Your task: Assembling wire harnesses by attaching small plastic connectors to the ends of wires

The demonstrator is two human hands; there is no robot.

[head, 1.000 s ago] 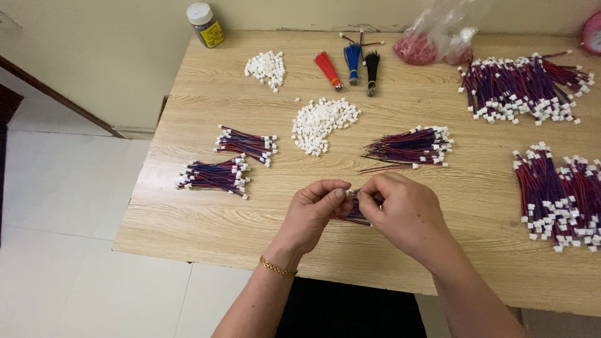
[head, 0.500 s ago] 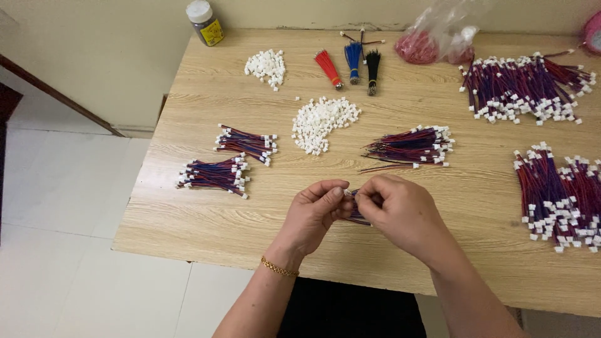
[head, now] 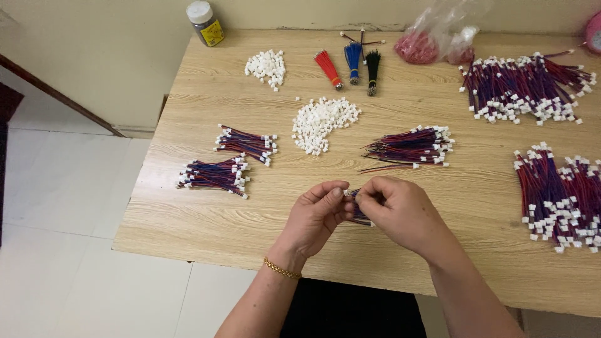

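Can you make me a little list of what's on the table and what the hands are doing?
surface: wooden table
left hand: left hand pinches one end of a small wire bundle
right hand: right hand pinches the same bundle from the other side
middle pile: loose white connectors
small pile: more white connectors near the far edge
left side: two bundles of red and blue wires with white ends
far edge: red, blue and black wire tassels, a jar, a plastic bag
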